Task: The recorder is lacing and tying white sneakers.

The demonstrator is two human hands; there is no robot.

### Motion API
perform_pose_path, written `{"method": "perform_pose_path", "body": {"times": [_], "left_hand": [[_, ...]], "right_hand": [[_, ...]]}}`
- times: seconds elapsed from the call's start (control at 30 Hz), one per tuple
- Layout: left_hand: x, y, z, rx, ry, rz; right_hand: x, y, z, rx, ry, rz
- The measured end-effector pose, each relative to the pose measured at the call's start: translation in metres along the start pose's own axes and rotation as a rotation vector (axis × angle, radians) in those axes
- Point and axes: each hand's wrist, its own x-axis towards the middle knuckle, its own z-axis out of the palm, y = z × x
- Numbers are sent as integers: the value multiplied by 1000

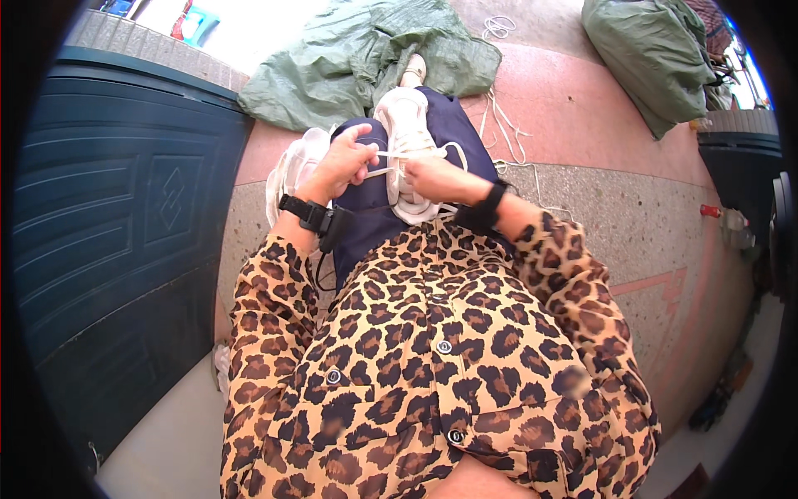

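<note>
A white lace-up shoe point(406, 116) lies across my lap on dark blue trousers, its toe pointing away from me. White shoelace point(388, 155) runs in two strands from the shoe's upper toward the left. My left hand point(346, 160), just left of the shoe, is closed with the lace ends at its fingers. Over the shoe's opening, my right hand point(435, 178) pinches the lace, its fingertips partly hidden. A loop of lace stands out beyond its knuckles. Beside my left thigh is a bundle of white shoes or laces point(291, 170), partly covered by my hand and wrist.
A green woven sack point(341, 62) is spread ahead near my foot point(413, 71). Another full green sack point(652, 62) stands at the far right. Loose white cord point(509, 133) trails over the pink and grey floor. A dark blue panelled door point(125, 191) flanks me on the left.
</note>
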Motion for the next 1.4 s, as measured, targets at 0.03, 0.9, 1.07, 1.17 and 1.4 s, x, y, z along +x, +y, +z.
{"method": "perform_pose_path", "body": {"times": [0.03, 0.9, 1.07, 1.17, 1.4], "left_hand": [[-2, 3, -3, -47, 0, 42], [-17, 64, -15, -408, -121, 431], [-29, 62, -79, -719, 9, 409], [-30, 47, -76, -445, 204, 318], [-30, -8, 5, 573, 164, 143]], "right_hand": [[-14, -6, -27, 417, -211, 298], [-50, 29, -166, 1788, 855, -98], [-59, 63, -69, 750, 575, 174], [-63, 64, -19, 592, 342, 195], [-53, 50, 2, -63, 422, 252]]}}
